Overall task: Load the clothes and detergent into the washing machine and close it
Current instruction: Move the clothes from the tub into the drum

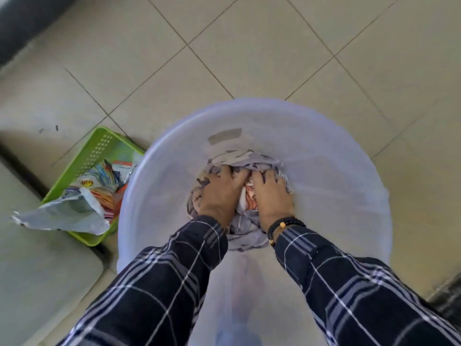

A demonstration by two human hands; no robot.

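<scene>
Beige floor tiles (249, 46) (dark grout) under pale tub (336, 171), green basket (97, 146) alongside.

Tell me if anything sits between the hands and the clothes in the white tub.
Nothing visible does. The left hand and right hand are already pressed into the clothes at the bottom of the white tub. The detergent bag lies apart, in the green basket beside the tub.

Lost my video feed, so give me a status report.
Left hand and right hand both down in the white basin, gripping the clothes. Detergent bag untouched in green basket. Nothing in the way.
</scene>
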